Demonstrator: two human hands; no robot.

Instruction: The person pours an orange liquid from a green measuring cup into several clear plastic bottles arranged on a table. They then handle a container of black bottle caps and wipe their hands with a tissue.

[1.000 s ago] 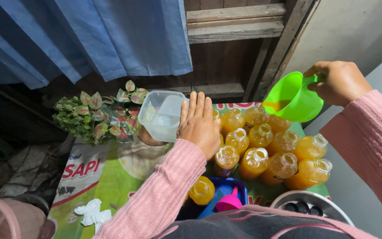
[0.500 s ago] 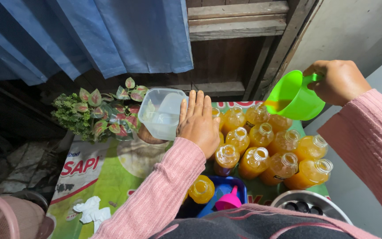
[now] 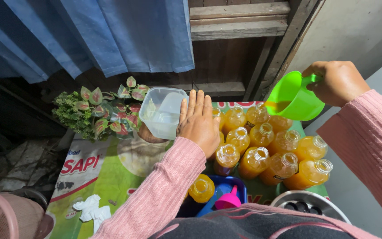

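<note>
The left hand (image 3: 198, 121) is flat and open, with its fingers straight and close together. It presses against the side of a clear plastic tub (image 3: 162, 111), which is tipped on its side at about 10 o'clock from the hand. It is not clenched around anything.

The right hand (image 3: 338, 82) is up at 2 o'clock. It grips the handle of a bright green scoop (image 3: 292, 96) tightly. There is a little orange juice in the scoop, and it hangs over the bottles.

The bottles (image 3: 268, 148) stand close together in the middle, at about 3 o'clock from the left hand. They are full of orange juice and have no caps on.

A leafy plant (image 3: 94, 110) with pink and green leaves sits at 9 o'clock from the tub. A pink funnel (image 3: 229, 200) lies in a blue box (image 3: 239, 186) at 6 o'clock. A metal bowl (image 3: 308, 201) is at 5 o'clock. A white crumpled tissue (image 3: 91, 209) lies at 7 o'clock on the green mat (image 3: 107, 170).
</note>
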